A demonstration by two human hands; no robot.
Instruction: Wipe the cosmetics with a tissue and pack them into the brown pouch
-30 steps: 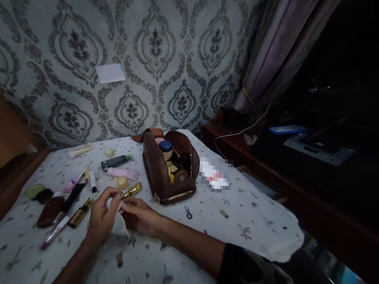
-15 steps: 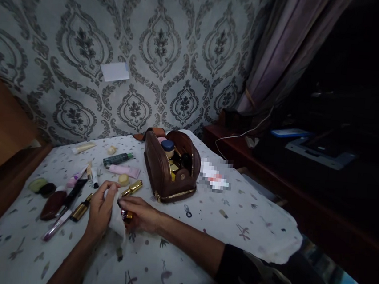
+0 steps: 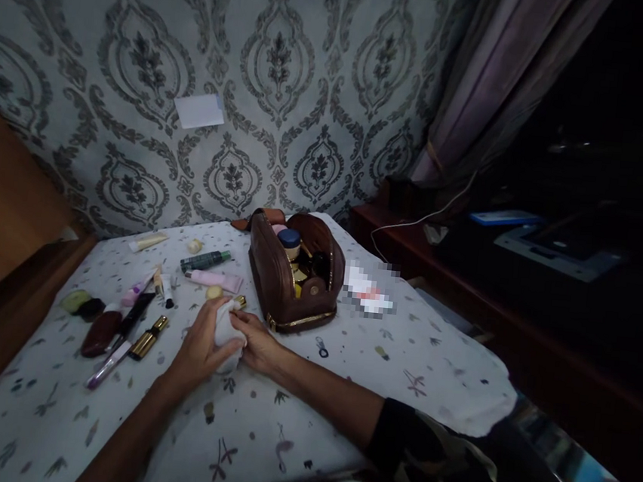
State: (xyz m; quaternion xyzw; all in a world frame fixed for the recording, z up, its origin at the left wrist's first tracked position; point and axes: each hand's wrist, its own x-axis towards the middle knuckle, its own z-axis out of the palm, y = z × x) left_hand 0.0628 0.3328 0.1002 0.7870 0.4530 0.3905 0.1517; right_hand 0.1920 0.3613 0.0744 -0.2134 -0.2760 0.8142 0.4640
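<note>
Though near the hands [image 3: 260, 346], bag [image 3: 299, 288] open

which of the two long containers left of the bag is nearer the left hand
The pink tube; the dark green container lies behind it, farther from the left hand.

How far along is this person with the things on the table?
Probably partway, though one moment can't settle it. Seemingly done: a blue-lidded jar and other items sit inside the open brown bag. In hand: the left hand grips a white cloth or tissue; the right hand works against it. Perhaps left: the pink tube and dark red bottle, among others, lie outside.
</note>
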